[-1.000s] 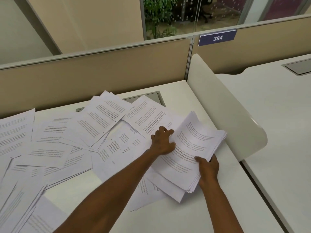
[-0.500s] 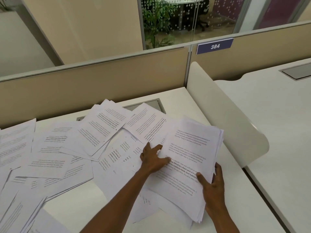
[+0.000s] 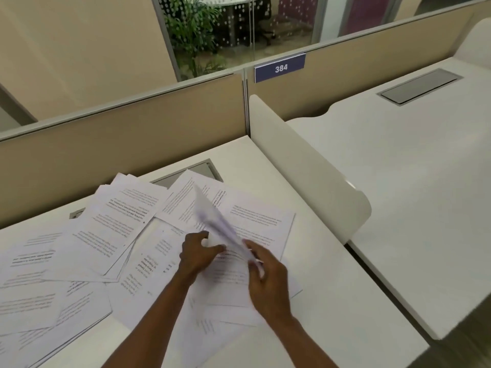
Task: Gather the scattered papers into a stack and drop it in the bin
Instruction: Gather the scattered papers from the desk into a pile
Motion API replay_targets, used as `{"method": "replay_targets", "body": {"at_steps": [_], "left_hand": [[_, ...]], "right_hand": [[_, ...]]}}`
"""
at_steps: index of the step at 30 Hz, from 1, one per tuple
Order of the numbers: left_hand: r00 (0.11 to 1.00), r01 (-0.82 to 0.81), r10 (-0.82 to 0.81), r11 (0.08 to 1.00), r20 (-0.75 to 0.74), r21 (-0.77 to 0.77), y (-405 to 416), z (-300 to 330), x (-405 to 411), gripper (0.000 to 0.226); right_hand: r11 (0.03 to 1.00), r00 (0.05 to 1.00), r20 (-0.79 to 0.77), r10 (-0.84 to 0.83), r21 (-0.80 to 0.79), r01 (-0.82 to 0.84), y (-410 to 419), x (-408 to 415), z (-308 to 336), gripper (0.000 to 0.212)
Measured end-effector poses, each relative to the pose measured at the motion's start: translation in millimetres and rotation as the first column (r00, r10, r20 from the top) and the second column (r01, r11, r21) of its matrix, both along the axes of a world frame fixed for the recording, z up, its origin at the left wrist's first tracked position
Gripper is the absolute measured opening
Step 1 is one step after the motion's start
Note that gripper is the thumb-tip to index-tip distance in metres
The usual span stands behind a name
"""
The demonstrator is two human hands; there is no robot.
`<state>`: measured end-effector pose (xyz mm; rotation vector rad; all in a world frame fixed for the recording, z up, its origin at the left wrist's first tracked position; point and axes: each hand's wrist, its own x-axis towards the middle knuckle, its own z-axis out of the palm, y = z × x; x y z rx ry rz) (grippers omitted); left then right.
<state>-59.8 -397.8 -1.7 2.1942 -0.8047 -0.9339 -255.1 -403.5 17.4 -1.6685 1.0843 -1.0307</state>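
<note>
Both forearms reach in from 6 o'clock. Right hand (image 3: 268,274) is closed around the lower edge of a sheaf of sheets (image 3: 215,221), which stands tilted toward 11 o'clock, blurred. Left hand (image 3: 198,254) lies at 9 o'clock of it, fingers curled on the sheaf's base. Loose papers (image 3: 106,235) lie overlapped across the worktop (image 3: 332,301), spreading toward 9 o'clock. Bin not in view.

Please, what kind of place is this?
Most likely an open-plan office. Beige cubicle partitions separate white desks, one carries a seat number sign "384", and printed papers cover the nearer desk.
</note>
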Motion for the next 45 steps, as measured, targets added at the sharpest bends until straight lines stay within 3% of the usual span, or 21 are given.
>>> {"method": "replay_targets", "body": {"at_steps": [3, 7, 10, 15, 19, 22, 26, 30, 33, 35, 37, 38, 39, 41, 45], "left_hand": [[1.000, -0.012, 0.012, 1.000, -0.004, -0.006, -8.9, 7.8, -0.5, 0.053], [0.999, 0.026, -0.027, 0.998, 0.017, 0.064, -14.3, 17.0, -6.9, 0.046], [0.996, 0.043, -0.043, 0.999, 0.075, 0.012, -17.5, 18.5, -10.6, 0.035], [0.958, 0.194, -0.156, 0.971, 0.242, -0.142, -9.9, 31.4, -36.8, 0.023], [0.945, 0.243, -0.140, 0.905, 0.295, -0.350, 11.2, 61.1, -64.8, 0.017], [0.947, 0.278, -0.133, 0.796, 0.292, -0.538, 43.9, 84.7, -86.4, 0.022], [0.974, 0.204, -0.082, 0.711, 0.210, -0.673, 90.1, 96.9, -108.4, 0.038], [0.994, 0.049, 0.031, 0.749, 0.109, -0.661, 115.0, 92.2, -108.9, 0.068], [0.987, 0.036, 0.090, 0.689, 0.135, -0.724, 138.3, 89.4, -103.6, 0.056], [0.984, -0.031, 0.145, 0.702, 0.100, -0.712, 149.5, 77.5, -103.0, 0.053], [0.972, -0.129, 0.210, 0.846, 0.102, -0.518, 144.5, 61.0, -99.9, 0.058], [0.960, -0.229, 0.267, 0.922, 0.083, -0.312, 139.9, 60.4, -99.6, 0.058], [0.956, -0.270, 0.287, 0.940, 0.055, -0.210, 139.8, 56.4, -97.9, 0.064], [0.970, -0.210, 0.243, 0.884, 0.026, -0.417, 148.7, 46.2, -96.1, 0.061], [0.934, -0.348, 0.334, 0.781, -0.125, -0.519, 161.5, 39.0, -98.6, 0.037]], "right_hand": [[0.947, 0.984, 0.025, -0.176, 0.278, 0.163, -21.2, -10.6, -11.7, 0.036], [0.806, 0.969, 0.079, -0.235, 0.572, 0.149, -31.7, -13.4, -38.3, 0.046], [0.743, 0.960, 0.094, -0.265, 0.654, 0.141, -30.6, -15.1, -54.0, 0.047], [0.726, 0.953, 0.155, -0.261, 0.682, 0.088, -32.2, -20.8, -59.5, 0.043], [0.757, 0.910, 0.263, -0.321, 0.649, 0.079, -39.3, -35.3, -48.5, 0.038], [0.784, 0.798, 0.453, -0.396, 0.620, 0.037, -56.0, -53.2, -30.3, 0.049], [0.832, 0.703, 0.692, -0.163, 0.480, -0.280, -69.6, -75.4, -3.1, 0.062], [0.882, 0.717, 0.697, 0.002, 0.337, -0.330, -57.3, -76.6, 27.6, 0.057], [0.943, 0.788, 0.608, 0.097, 0.197, -0.269, -36.6, -76.6, 40.0, 0.058], [0.964, 0.839, 0.527, 0.132, 0.128, -0.232, -23.1, -77.3, 35.5, 0.057], [0.967, 0.894, 0.396, 0.208, 0.056, -0.250, -9.3, -74.9, 27.7, 0.051], [0.961, 0.921, 0.283, 0.267, -0.002, -0.278, -2.5, -73.4, 22.7, 0.046], [0.951, 0.932, 0.185, 0.310, -0.057, -0.305, 3.2, -72.3, 15.7, 0.043], [0.958, 0.952, 0.102, 0.288, -0.021, -0.288, 10.5, -68.9, 8.5, 0.047], [0.980, 0.977, 0.128, 0.169, 0.082, -0.180, 14.2, -61.8, 14.1, 0.034]]}}
